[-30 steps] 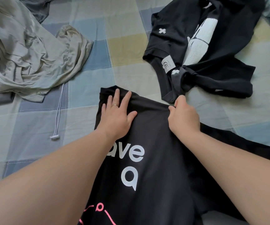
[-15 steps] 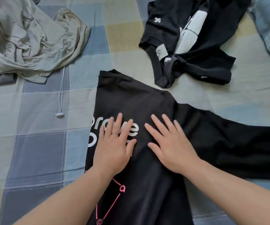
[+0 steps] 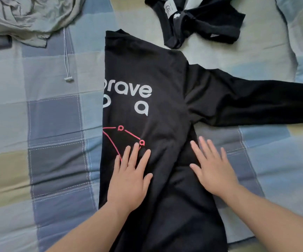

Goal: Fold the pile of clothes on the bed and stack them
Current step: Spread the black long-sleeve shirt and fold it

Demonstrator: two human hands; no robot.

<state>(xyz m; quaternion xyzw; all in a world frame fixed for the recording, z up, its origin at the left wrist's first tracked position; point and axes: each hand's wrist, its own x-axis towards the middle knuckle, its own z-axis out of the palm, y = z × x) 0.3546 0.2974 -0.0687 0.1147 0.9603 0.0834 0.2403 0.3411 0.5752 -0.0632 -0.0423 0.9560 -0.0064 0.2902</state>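
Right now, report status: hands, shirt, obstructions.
Left hand and right hand flat, open on black shirt. One sleeve unfolded, out right. Nothing in the way.

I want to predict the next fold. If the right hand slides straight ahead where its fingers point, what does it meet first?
Probably the sleeve of the black shirt, stretched out to the right. The right hand points up and slightly left, with flat cloth before that.

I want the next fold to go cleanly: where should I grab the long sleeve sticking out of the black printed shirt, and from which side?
Probably take the sleeve far out toward its cuff end, past the frame's right edge, with the right hand coming from the right. It lies flat and straight across the checked bedspread, so lifting the far end should swing it over the black printed shirt while the left hand presses the body.
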